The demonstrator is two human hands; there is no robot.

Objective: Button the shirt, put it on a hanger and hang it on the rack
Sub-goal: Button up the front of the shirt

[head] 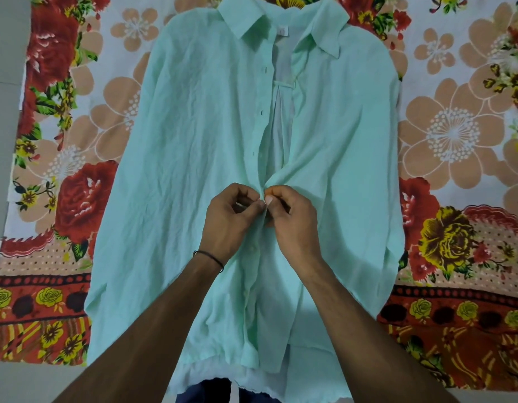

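Floral sheet [443, 135] bears shirt [194, 135]; both hands [231, 219] [292, 219] pinch its placket.

A: Is any writing legible here?
B: None. A small white tag [282, 31] sits inside the collar [246, 23] of the pale green shirt [194, 141], its print too tiny to read.

**Mint shirt on a red-and-peach floral sheet**

The shirt [194, 141] is plain pale mint green with no print. A white layer shows at its hem toward 6 o'clock. The sheet [455, 82] under it has a white ground. It carries peach blossoms with white-dotted centres at 3 and 11 o'clock, deep red roses with green leaves at 9 o'clock, and yellow roses on a red-orange border at 4 and 8 o'clock. A thin black band [209, 256] circles the left wrist. The floor [5, 53] at the 9 o'clock edge is pale grey.
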